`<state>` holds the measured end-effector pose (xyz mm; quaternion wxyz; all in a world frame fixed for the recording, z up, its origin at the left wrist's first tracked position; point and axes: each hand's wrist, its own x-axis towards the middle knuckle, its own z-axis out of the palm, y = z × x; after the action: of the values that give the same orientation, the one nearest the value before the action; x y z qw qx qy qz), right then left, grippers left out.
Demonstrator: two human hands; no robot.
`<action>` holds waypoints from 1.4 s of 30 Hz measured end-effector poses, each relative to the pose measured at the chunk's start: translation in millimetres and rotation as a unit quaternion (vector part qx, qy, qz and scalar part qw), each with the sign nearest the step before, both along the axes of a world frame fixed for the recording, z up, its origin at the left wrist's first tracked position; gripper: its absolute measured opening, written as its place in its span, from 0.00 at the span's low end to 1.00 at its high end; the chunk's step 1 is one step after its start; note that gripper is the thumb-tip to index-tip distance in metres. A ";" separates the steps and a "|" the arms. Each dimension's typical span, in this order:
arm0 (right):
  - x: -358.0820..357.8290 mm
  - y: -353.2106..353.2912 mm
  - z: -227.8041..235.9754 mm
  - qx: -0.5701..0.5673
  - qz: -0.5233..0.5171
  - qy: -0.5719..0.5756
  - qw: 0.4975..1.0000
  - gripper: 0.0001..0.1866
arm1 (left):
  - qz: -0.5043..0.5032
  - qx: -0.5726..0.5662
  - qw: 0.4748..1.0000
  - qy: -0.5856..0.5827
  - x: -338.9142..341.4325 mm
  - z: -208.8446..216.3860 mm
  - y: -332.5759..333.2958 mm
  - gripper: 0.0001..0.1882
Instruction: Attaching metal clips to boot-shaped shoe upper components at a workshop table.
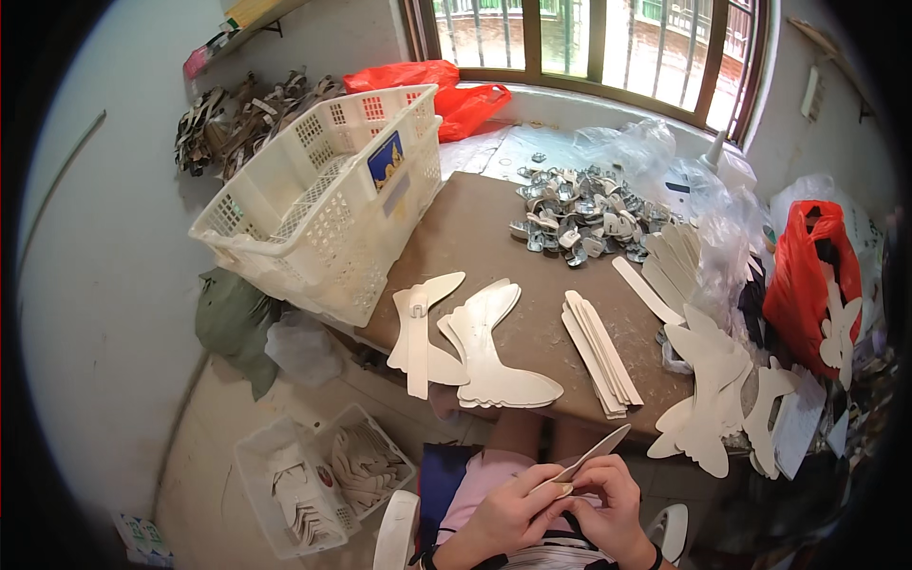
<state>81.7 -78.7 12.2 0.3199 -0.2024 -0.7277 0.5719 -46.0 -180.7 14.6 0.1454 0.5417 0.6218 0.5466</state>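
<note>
Above my lap, at the table's near edge, my left hand (513,513) and my right hand (611,503) are closed on a flat, cream-coloured cut shoe piece (600,446). Its pointed end sticks up between them; my fingers hide the lower part. On the brown table (475,228) ahead lies a neat stack of curved cream shoe pieces (494,356). Left of it, a cream strap with a small metal buckle (417,328) lies across another curved piece. To the right is a stack of narrow cream straps (600,356).
Metal buckles (584,214) are heaped at the back. A large white plastic basket (323,228) stands at left. More cut pieces (708,380) and a red bag (815,275) crowd the right. On the floor, two white baskets (275,532) hold cream pieces.
</note>
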 end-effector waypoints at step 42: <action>17.2 13.9 3.3 0.148 0.070 0.141 0.976 0.13 | -0.182 0.107 0.974 -0.086 -5.1 -4.9 -2.7 0.18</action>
<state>98.9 -64.8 15.6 0.4049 -0.0179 -0.7644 0.5015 -51.2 -183.4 9.7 0.2365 0.6089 0.4358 0.6192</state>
